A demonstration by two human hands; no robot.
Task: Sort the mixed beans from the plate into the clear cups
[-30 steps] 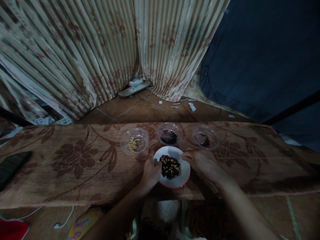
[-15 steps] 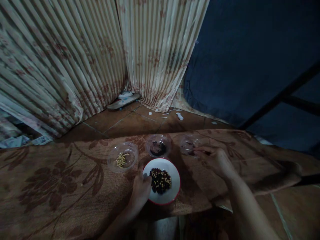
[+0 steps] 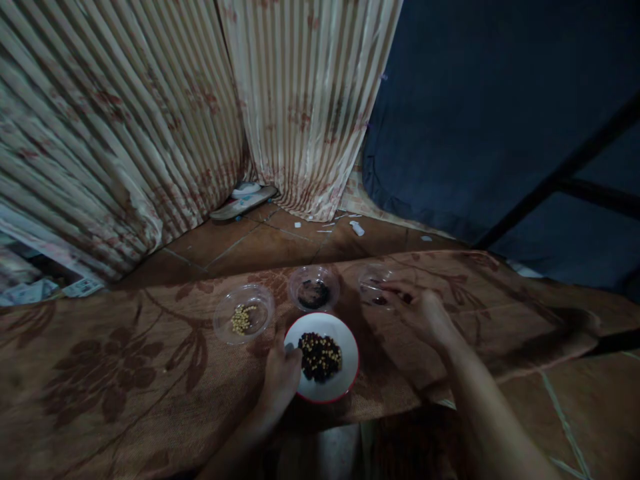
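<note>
My left hand (image 3: 281,373) grips the left rim of a white bowl with a red edge (image 3: 347,381), thumb over the inside. Dark beans and yellow kernels (image 3: 320,357) lie mixed in the bowl. My right hand (image 3: 417,310) is at the right-hand clear plastic bowl (image 3: 370,272), fingers drawn together at its rim; a dark reddish spot shows among them, too dim to name. A few dark pieces (image 3: 380,301) lie in that clear bowl. The middle clear bowl (image 3: 295,283) holds small black grains, and the left clear bowl (image 3: 265,323) holds yellow kernels.
A brown cloth with a flower pattern (image 3: 165,387) covers the low table. Beyond its far edge lie tiled floor (image 3: 240,247), white scraps (image 3: 357,228) and a skateboard (image 3: 245,203). Striped curtains (image 3: 295,120) hang behind. On the right are dark blue fabric (image 3: 475,100) and a dark bar (image 3: 540,193).
My right hand has shifted slightly up and to the left over the right clear bowl. The left hand stays on the white bowl's rim. The whole view has moved slightly.
</note>
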